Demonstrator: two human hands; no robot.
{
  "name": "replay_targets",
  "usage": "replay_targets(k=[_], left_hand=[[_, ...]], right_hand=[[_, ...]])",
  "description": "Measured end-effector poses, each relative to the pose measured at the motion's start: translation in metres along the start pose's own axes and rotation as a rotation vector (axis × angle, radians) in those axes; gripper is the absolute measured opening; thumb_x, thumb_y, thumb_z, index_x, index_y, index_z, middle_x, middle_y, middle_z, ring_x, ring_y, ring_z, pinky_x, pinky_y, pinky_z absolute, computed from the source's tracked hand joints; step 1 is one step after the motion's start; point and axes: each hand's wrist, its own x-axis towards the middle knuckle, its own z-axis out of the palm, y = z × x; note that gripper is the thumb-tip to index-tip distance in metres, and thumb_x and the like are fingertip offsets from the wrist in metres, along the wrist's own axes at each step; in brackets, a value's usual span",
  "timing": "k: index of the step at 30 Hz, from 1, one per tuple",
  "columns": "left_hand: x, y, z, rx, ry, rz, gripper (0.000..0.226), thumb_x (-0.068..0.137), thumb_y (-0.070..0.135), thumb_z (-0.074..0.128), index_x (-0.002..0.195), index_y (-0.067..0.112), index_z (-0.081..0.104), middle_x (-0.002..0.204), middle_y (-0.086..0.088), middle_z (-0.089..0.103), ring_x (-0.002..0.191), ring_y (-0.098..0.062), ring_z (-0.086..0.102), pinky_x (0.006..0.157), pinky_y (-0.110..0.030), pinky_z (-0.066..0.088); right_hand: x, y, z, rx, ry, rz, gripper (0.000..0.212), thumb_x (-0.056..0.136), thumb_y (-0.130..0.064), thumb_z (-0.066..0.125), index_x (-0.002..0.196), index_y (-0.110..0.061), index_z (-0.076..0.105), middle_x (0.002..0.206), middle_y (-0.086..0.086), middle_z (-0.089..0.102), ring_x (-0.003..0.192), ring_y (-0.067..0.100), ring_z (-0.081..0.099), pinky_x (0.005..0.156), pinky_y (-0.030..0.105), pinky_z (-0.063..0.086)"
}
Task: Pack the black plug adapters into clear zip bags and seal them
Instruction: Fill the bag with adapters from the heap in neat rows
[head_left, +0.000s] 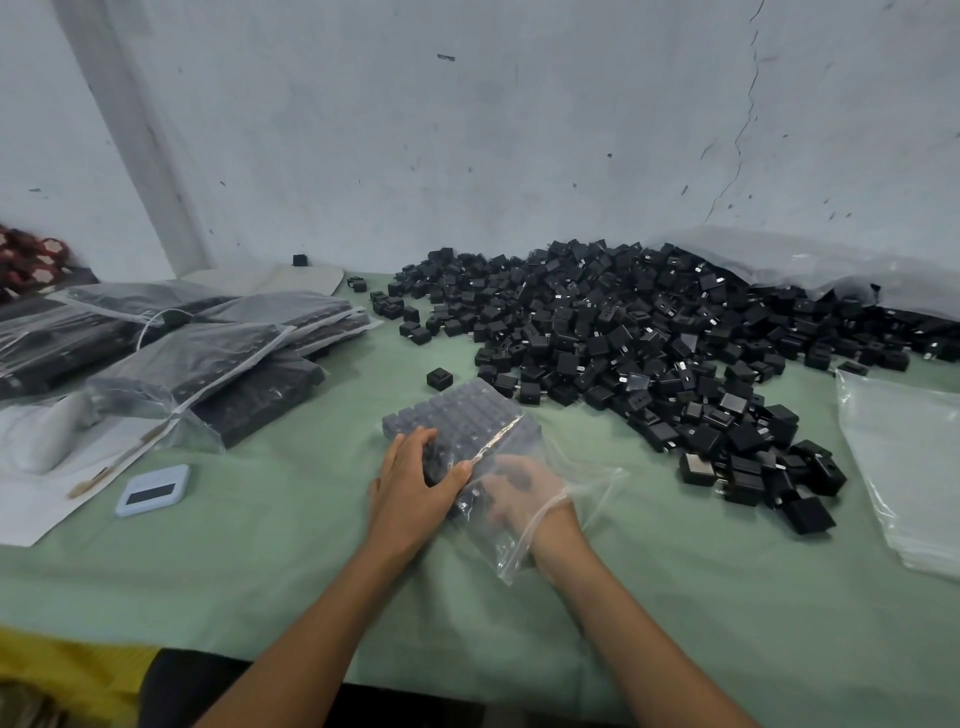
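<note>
The fingers of the left hand (413, 480) curl over the near-left edge of the zip bag (467, 441) from outside, thumb pressed against the rows of adapters, gripping bag and load together. The right hand (519, 491) is inside the bag's open mouth, seen only through the plastic; its fingers look loosely bent toward the last row, and whether they hold an adapter cannot be told through the blur. The bag lies on the green table cover (260, 545) in front of the person, its long axis running from the near right, where the mouth gapes around the right wrist, away to the far left, where the packed block ends. So the load lies ahead and left of the right fingers, and the zip strip sits behind them at the wrist; that hand probably has to come out before sealing. To the right spreads the loose adapter pile (649, 338), with empty bags (904, 457) beyond. Filled bags (208, 353) are stacked to the left, near a small blue device (153, 489).
</note>
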Motion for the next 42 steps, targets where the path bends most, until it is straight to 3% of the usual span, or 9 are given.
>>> replay_targets(k=[5, 10, 13, 21, 25, 30, 36, 39, 42], left_hand=[[-0.001, 0.002, -0.002, 0.005, -0.008, 0.023, 0.053, 0.086, 0.06, 0.061, 0.134, 0.04, 0.047, 0.152, 0.011, 0.04, 0.148, -0.013, 0.023, 0.115, -0.051, 0.027], [-0.001, 0.001, -0.002, 0.011, -0.014, 0.034, 0.046, 0.087, 0.059, 0.061, 0.128, 0.042, 0.052, 0.155, 0.011, 0.037, 0.149, -0.01, 0.018, 0.115, -0.051, 0.024], [-0.002, 0.001, -0.003, 0.023, -0.032, 0.032, 0.042, 0.087, 0.061, 0.06, 0.125, 0.045, 0.056, 0.157, 0.012, 0.033, 0.149, -0.009, 0.015, 0.114, -0.05, 0.021], [-0.004, 0.005, -0.006, 0.04, -0.092, 0.029, 0.05, 0.079, 0.069, 0.054, 0.125, 0.05, 0.058, 0.16, 0.01, 0.028, 0.15, -0.008, 0.011, 0.115, -0.052, 0.019], [-0.008, 0.008, -0.003, 0.13, -0.034, 0.112, 0.037, 0.086, 0.061, 0.055, 0.121, 0.049, 0.061, 0.155, 0.011, 0.037, 0.148, -0.011, 0.018, 0.112, -0.044, 0.019], [-0.012, 0.012, 0.004, 0.198, -0.011, 0.294, 0.024, 0.092, 0.049, 0.053, 0.111, 0.047, 0.068, 0.129, 0.022, 0.056, 0.129, -0.004, 0.043, 0.095, -0.028, 0.019], [-0.012, 0.013, 0.007, 0.222, -0.031, 0.293, 0.021, 0.098, 0.04, 0.056, 0.113, 0.05, 0.066, 0.131, 0.023, 0.053, 0.128, 0.001, 0.04, 0.093, -0.027, 0.017], [-0.012, 0.013, 0.007, 0.228, -0.035, 0.288, 0.022, 0.099, 0.039, 0.054, 0.114, 0.05, 0.066, 0.131, 0.023, 0.052, 0.129, 0.001, 0.039, 0.096, -0.028, 0.018], [-0.012, 0.013, 0.008, 0.217, -0.035, 0.281, 0.022, 0.099, 0.039, 0.054, 0.114, 0.05, 0.066, 0.13, 0.024, 0.052, 0.128, 0.001, 0.039, 0.097, -0.028, 0.018]], right_hand=[[0.006, -0.004, 0.008, 0.073, 0.024, 0.083, 0.026, 0.093, -0.009, 0.052, 0.095, -0.024, 0.072, 0.074, -0.002, 0.068, 0.049, 0.007, 0.061, 0.048, 0.023, 0.047], [0.005, -0.002, 0.008, -0.015, 0.07, 0.011, 0.012, 0.092, -0.012, 0.059, 0.094, -0.021, 0.067, 0.072, -0.003, 0.069, 0.047, -0.001, 0.06, 0.047, 0.014, 0.045], [0.003, -0.004, 0.009, 0.03, 0.061, -0.008, 0.022, 0.095, -0.009, 0.057, 0.087, -0.029, 0.062, 0.071, -0.003, 0.066, 0.042, -0.001, 0.056, 0.043, 0.017, 0.045], [0.002, -0.001, 0.008, -0.113, 0.07, -0.104, 0.017, 0.095, -0.013, 0.056, 0.095, -0.018, 0.072, 0.079, -0.002, 0.068, 0.054, -0.002, 0.061, 0.051, 0.01, 0.045], [-0.001, 0.003, 0.008, 0.014, 0.077, -0.085, 0.009, 0.091, -0.016, 0.063, 0.093, -0.023, 0.067, 0.084, 0.003, 0.072, 0.074, 0.019, 0.069, 0.076, 0.037, 0.058], [-0.002, 0.004, 0.007, 0.014, 0.084, -0.125, 0.009, 0.089, -0.022, 0.067, 0.091, -0.03, 0.063, 0.084, -0.006, 0.069, 0.074, -0.003, 0.065, 0.066, 0.016, 0.052], [-0.012, -0.002, 0.002, 0.015, 0.061, -0.12, 0.01, 0.091, -0.024, 0.063, 0.094, -0.033, 0.061, 0.09, -0.002, 0.07, 0.083, 0.005, 0.066, 0.079, 0.026, 0.055], [-0.011, -0.007, -0.002, -0.085, 0.066, -0.107, 0.007, 0.093, -0.024, 0.06, 0.097, -0.029, 0.057, 0.09, -0.01, 0.064, 0.079, 0.002, 0.061, 0.071, 0.018, 0.051], [-0.003, -0.02, -0.014, -0.139, -0.032, -0.118, 0.013, 0.096, -0.002, 0.051, 0.105, -0.008, 0.057, 0.078, -0.002, 0.064, 0.072, 0.017, 0.06, 0.065, 0.024, 0.049]])
